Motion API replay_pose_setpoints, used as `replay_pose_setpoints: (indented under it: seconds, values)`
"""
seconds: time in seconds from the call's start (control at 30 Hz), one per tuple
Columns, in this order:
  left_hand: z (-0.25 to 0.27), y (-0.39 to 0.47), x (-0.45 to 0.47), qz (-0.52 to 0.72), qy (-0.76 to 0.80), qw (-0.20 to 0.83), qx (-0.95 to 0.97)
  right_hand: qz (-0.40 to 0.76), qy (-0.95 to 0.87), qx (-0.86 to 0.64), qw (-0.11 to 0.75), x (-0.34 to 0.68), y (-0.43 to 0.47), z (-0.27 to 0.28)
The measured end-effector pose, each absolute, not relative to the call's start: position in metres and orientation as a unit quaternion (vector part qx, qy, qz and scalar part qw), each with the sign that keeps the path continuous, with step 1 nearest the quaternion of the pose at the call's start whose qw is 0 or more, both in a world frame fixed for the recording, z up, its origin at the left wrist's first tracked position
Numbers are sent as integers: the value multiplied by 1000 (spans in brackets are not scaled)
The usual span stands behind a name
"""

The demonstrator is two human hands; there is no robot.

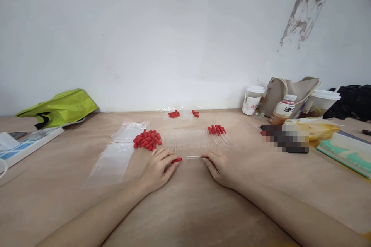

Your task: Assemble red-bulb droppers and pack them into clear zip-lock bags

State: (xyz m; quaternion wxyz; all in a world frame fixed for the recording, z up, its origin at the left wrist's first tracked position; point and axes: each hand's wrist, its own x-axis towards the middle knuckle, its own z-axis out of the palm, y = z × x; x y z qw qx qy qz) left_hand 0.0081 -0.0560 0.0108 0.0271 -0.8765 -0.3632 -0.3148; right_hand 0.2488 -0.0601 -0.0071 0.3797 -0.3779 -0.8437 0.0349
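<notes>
My left hand (160, 168) pinches a red rubber dropper bulb (176, 160) whose end points right. Across a small gap, my right hand (218, 165) is closed on a clear dropper tube (193, 157), its end pointing left at the bulb. The two do not touch. Just beyond my left hand lies a heap of red bulbs (147, 139). A row of bare clear tubes (185, 140) extends rightward from the heap. Past my right hand, several tubes with red bulbs on their ends (216, 129) lie side by side.
Clear plastic bags (114, 162) lie left of the heap. A bag with more red bulbs (174, 114) rests near the wall. At left are a power strip (34, 147) and a green bag (63, 106). Cups, a bottle (283, 110) and a tissue pack (344, 150) stand or lie right.
</notes>
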Motion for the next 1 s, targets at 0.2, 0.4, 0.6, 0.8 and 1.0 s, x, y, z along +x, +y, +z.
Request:
replay_pose_setpoints:
  seconds: [0.2, 0.4, 0.6, 0.8, 1.0]
  values:
    - [15, -58, 12, -304, -363, 6, -881, 30, -856, -368, 361, 243, -61, -7]
    - [18, -62, 15, -319, -352, -46, -879, 26, -863, -379, 334, 241, -61, -6]
    - [12, -60, 13, -321, -336, -78, -882, 48, -869, -370, 326, 241, -62, -2]
    - [10, -61, 15, -305, -307, -65, -899, 50, -874, -374, 305, 243, -61, 1]
    - [7, -60, 15, -290, -310, -48, -904, -2, -881, -385, 273, 240, -63, 3]
